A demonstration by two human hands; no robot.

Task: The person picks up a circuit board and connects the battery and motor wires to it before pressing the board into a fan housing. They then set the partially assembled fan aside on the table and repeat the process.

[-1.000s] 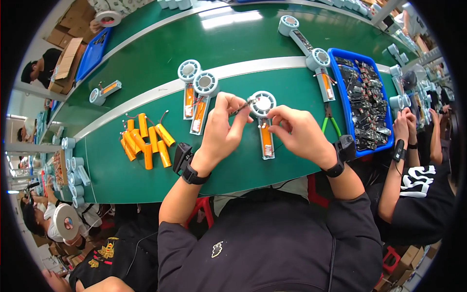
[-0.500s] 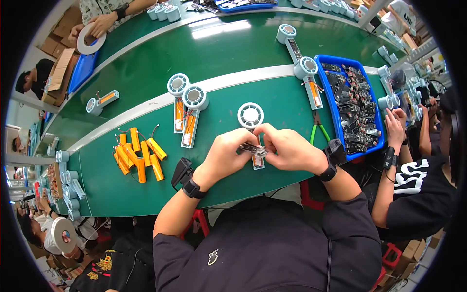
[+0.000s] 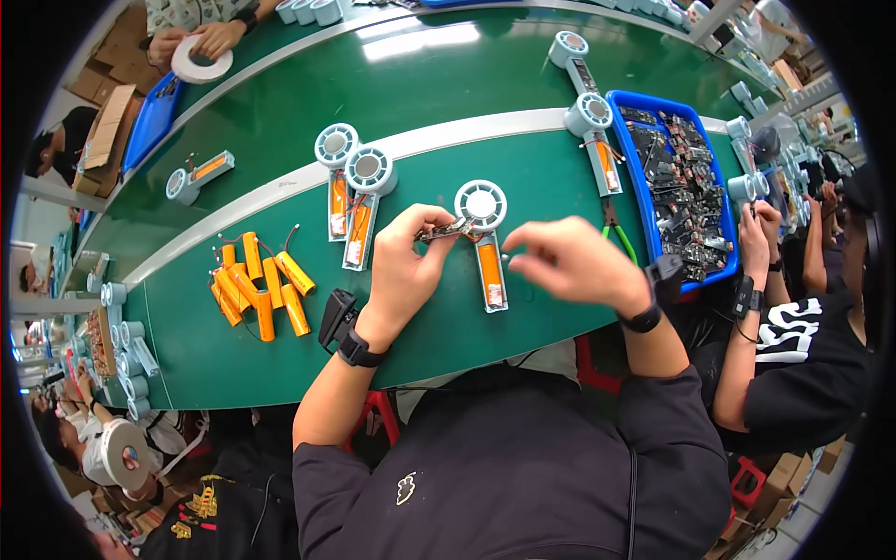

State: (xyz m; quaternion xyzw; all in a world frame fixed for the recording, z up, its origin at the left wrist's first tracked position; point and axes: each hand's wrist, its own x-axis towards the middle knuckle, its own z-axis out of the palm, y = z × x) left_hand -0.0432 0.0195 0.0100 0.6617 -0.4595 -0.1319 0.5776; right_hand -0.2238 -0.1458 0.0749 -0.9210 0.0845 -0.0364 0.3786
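Observation:
A white hand-held fan shell with an orange battery in its handle (image 3: 488,252) lies on the green table (image 3: 448,121) in front of me. My left hand (image 3: 406,261) pinches a small dark circuit board (image 3: 446,229) just left of the fan's round head. To the right of the fan hovers my right hand (image 3: 569,263), fingers pinched together near a tiny piece I cannot make out. Both wrists wear black bands.
Two more open fan shells (image 3: 353,191) lie at the left. A pile of orange batteries (image 3: 259,285) sits further left. A blue bin of circuit boards (image 3: 677,182) stands at the right, with green-handled pliers (image 3: 616,229) beside it. Other people work at my right and opposite.
My hands have parted. The left hand has kept the small board by the fan head, while the right hand has drawn away to the right. The view has shifted so the fan sits lower.

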